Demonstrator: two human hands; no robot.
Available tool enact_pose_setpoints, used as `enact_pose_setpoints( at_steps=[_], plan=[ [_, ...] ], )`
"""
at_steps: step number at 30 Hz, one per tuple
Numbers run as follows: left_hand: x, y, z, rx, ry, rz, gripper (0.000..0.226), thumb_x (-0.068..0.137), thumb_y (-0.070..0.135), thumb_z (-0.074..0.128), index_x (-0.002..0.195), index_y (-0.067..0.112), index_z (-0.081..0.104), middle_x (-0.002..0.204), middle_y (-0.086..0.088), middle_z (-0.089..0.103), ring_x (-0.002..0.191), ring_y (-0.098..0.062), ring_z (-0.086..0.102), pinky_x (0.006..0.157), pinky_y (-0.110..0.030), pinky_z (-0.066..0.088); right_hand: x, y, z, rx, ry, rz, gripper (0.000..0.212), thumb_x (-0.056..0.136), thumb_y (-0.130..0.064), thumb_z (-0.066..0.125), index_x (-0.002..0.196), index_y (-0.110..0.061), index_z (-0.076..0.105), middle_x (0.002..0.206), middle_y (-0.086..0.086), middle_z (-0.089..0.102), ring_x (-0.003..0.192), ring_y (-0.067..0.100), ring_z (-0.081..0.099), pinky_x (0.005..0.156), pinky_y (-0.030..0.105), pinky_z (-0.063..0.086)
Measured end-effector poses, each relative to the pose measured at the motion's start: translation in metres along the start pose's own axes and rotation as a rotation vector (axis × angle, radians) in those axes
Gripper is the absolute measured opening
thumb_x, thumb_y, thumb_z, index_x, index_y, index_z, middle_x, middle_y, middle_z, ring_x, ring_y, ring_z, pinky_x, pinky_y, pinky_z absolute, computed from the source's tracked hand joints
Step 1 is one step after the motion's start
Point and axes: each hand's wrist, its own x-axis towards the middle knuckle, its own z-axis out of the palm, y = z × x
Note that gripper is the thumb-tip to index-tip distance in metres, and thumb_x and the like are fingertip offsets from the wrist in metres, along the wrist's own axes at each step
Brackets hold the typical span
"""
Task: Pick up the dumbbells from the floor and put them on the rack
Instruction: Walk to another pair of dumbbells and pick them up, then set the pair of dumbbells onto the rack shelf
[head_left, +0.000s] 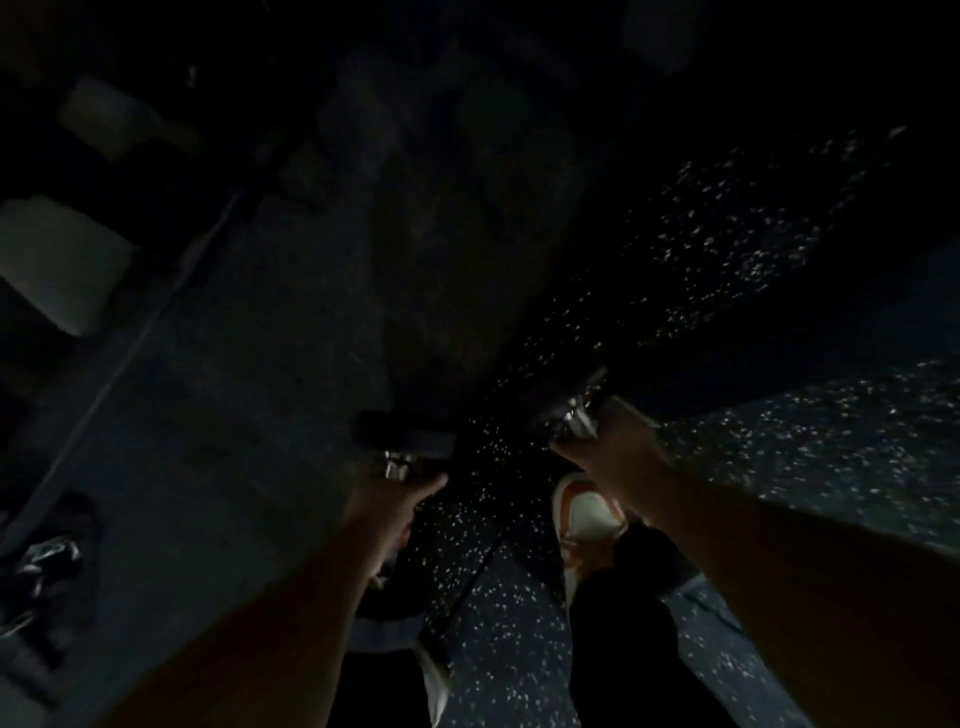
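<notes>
The scene is very dark. My left hand (395, 493) is closed around the shiny handle of a dumbbell (402, 439), whose black end block shows just beyond my knuckles. My right hand (610, 449) grips the chrome handle of a second dumbbell (576, 408), its dark head pointing up and away. Both dumbbells hang above the speckled floor in front of my legs. The rack is hard to make out; dim pale shapes at the far left (57, 270) may belong to it.
Black rubber floor with white speckles (779, 457) spreads under me. My orange-and-white shoe (584, 514) stands below my right hand. A dark crumpled object (44, 561) lies at the lower left. A long dark bar (130, 332) runs diagonally on the left.
</notes>
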Motion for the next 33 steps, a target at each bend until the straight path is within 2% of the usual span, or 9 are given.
enact_pose_setpoints(
  at_steps=[2, 4, 7, 11, 19, 22, 26, 31, 33],
  plan=[
    [-0.041, 0.009, 0.006, 0.062, -0.014, 0.044, 0.039, 0.068, 0.04, 0.087, 0.051, 0.017, 0.06, 0.036, 0.008, 0.05, 0.027, -0.009, 0.043, 0.034, -0.019, 0.037, -0.037, 0.011, -0.024, 0.085, 0.002, 0.046, 0.045, 0.082, -0.041, 0.074, 0.112, -0.007, 0.067, 0.106, 0.015, 0.071, 0.094, 0.03, 0.067, 0.073, 0.029, 0.046],
    [-0.083, 0.027, 0.011, 0.081, -0.04, 0.056, 0.038, 0.071, 0.048, 0.083, 0.058, 0.019, 0.062, 0.033, 0.009, 0.052, 0.028, -0.005, 0.049, 0.035, -0.019, 0.041, -0.075, 0.017, -0.05, 0.114, 0.019, 0.092, 0.043, 0.082, -0.045, 0.073, 0.104, -0.008, 0.07, 0.1, 0.016, 0.073, 0.091, 0.032, 0.068, 0.069, 0.03, 0.048],
    [-0.152, 0.059, 0.024, 0.021, -0.015, 0.056, 0.054, 0.056, 0.054, 0.088, 0.039, 0.02, 0.049, 0.032, 0.002, 0.046, 0.026, -0.016, 0.042, 0.036, -0.02, 0.034, -0.134, 0.021, -0.093, 0.047, -0.007, 0.138, 0.046, 0.084, -0.056, 0.066, 0.096, -0.012, 0.073, 0.091, 0.013, 0.073, 0.082, 0.028, 0.067, 0.063, 0.031, 0.045],
    [-0.249, 0.114, 0.036, -0.127, -0.07, 0.137, 0.059, 0.048, 0.05, 0.092, 0.036, 0.023, 0.04, 0.038, -0.002, 0.041, 0.03, -0.014, 0.034, 0.037, -0.022, 0.03, -0.215, 0.017, -0.159, 0.347, 0.168, 0.133, 0.042, 0.074, -0.049, 0.078, 0.058, -0.014, 0.06, 0.049, 0.0, 0.054, 0.044, 0.015, 0.05, 0.042, 0.027, 0.035],
    [-0.446, 0.204, 0.052, -0.151, -0.21, 0.373, 0.042, 0.063, 0.044, 0.088, 0.07, 0.017, 0.057, 0.043, 0.005, 0.043, 0.033, -0.011, 0.035, 0.035, -0.021, 0.032, -0.374, 0.023, -0.268, 0.713, 0.428, 0.053, 0.036, 0.07, -0.038, 0.083, 0.062, -0.01, 0.062, 0.049, 0.003, 0.057, 0.039, 0.019, 0.05, 0.043, 0.03, 0.041],
    [-0.515, 0.223, 0.065, -0.121, -0.258, 0.462, 0.042, 0.063, 0.045, 0.087, 0.071, 0.019, 0.055, 0.041, 0.008, 0.041, 0.032, -0.009, 0.034, 0.034, -0.019, 0.033, -0.432, 0.034, -0.301, 0.786, 0.538, 0.022, 0.037, 0.069, -0.043, 0.08, 0.066, -0.011, 0.064, 0.052, 0.005, 0.06, 0.041, 0.02, 0.053, 0.046, 0.033, 0.045],
    [-0.601, 0.238, 0.094, -0.072, -0.308, 0.54, 0.043, 0.063, 0.045, 0.087, 0.068, 0.018, 0.054, 0.041, 0.007, 0.043, 0.031, -0.009, 0.036, 0.037, -0.02, 0.036, -0.503, 0.058, -0.341, 0.909, 0.633, -0.001, 0.047, 0.06, -0.057, 0.081, 0.079, -0.014, 0.072, 0.073, 0.006, 0.074, 0.067, 0.027, 0.07, 0.067, 0.04, 0.058],
    [-0.692, 0.253, 0.161, -0.02, -0.396, 0.579, 0.045, 0.064, 0.041, 0.087, 0.056, 0.02, 0.048, 0.04, 0.006, 0.04, 0.031, -0.011, 0.033, 0.037, -0.019, 0.032, -0.576, 0.109, -0.397, 1.075, 0.675, -0.045, 0.048, 0.07, -0.051, 0.079, 0.047, -0.013, 0.059, 0.045, 0.006, 0.058, 0.036, 0.018, 0.052, 0.041, 0.024, 0.042],
    [-0.723, 0.256, 0.197, 0.012, -0.428, 0.591, 0.045, 0.064, 0.039, 0.088, 0.055, 0.021, 0.048, 0.04, 0.005, 0.039, 0.03, -0.011, 0.033, 0.037, -0.019, 0.032, -0.599, 0.137, -0.421, 1.133, 0.699, -0.056, 0.051, 0.072, -0.049, 0.079, 0.042, -0.015, 0.056, 0.042, 0.007, 0.052, 0.033, 0.018, 0.046, 0.039, 0.024, 0.038]
  ],
)
